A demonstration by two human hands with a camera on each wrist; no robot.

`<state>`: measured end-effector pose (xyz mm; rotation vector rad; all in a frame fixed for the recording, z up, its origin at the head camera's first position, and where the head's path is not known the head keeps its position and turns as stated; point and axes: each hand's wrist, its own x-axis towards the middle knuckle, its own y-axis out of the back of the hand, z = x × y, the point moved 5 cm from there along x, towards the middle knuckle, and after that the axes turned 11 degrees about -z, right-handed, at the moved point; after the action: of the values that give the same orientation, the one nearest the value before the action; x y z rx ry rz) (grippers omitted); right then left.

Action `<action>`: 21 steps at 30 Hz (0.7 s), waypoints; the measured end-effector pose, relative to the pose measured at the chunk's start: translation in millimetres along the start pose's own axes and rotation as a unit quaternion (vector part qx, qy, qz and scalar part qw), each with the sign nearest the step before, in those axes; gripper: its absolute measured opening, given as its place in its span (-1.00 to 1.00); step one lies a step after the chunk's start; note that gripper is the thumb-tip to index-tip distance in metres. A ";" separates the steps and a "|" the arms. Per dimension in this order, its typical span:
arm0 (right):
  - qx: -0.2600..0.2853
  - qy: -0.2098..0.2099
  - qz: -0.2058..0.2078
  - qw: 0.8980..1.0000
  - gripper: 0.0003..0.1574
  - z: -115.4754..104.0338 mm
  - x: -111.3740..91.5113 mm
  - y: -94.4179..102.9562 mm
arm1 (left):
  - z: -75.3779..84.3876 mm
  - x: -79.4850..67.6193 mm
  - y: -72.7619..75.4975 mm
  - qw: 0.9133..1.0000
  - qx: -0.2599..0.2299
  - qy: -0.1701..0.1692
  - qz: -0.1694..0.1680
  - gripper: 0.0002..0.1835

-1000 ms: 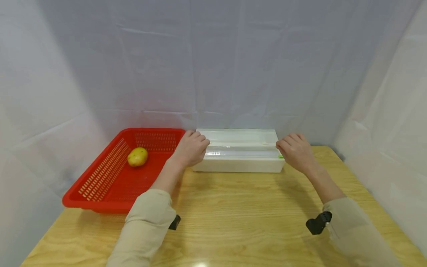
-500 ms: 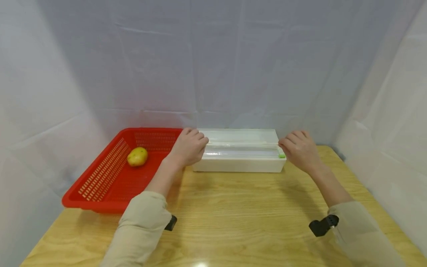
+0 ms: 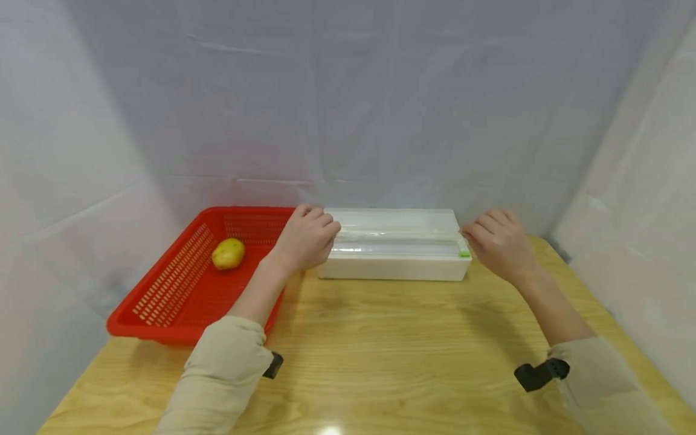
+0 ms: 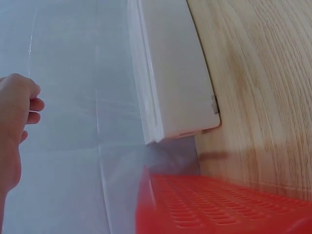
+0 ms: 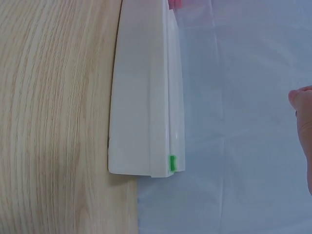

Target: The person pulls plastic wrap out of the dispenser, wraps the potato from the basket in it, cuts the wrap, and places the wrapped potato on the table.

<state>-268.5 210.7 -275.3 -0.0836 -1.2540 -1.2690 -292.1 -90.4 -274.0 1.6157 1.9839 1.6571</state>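
A long white cling film dispenser (image 3: 391, 269) with a green tab (image 3: 464, 254) at its right end sits at the back of the table. My left hand (image 3: 306, 238) is raised by its left end, fingers curled, pinching the edge of clear cling film (image 3: 399, 234). At the right end my right hand (image 3: 500, 244) pinches the film's other side between thumb and fingers. A thin, pale band of film spans the two hands above the dispenser. Both wrist views show the hands apart from the dispenser; the film is barely visible there.
A red plastic basket (image 3: 157, 334) stands left of the dispenser, close to my left forearm. Inside it lies a yellow potato (image 3: 228, 254). The wooden table (image 3: 380, 350) meets pale sheeting (image 3: 380, 109) at the back and sides.
My right hand has moved right and slightly up, widening the gap between the hands and uncovering the green tab. The left hand has shifted only slightly. Basket and potato stay in place.
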 end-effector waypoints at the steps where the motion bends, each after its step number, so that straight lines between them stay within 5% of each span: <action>1: -0.002 0.000 0.003 1.000 -0.55 -0.7 0.0 1.6 | 0.4 -0.2 1.2 1.000 0.003 0.001 0.000 -0.92; 14: -0.007 -0.009 0.006 1.000 -0.66 -13.0 2.6 21.3 | 8.8 -3.3 19.2 1.000 0.017 -0.005 -0.003 -0.93; 21: -0.028 -0.055 -0.011 0.998 -0.71 -22.8 5.8 26.2 | 15.1 -8.5 29.3 0.999 0.046 0.016 0.020 -0.92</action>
<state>-235.8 202.1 -265.5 -0.1832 -1.3171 -1.3336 -260.1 -91.2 -262.4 1.6788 2.0854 1.6385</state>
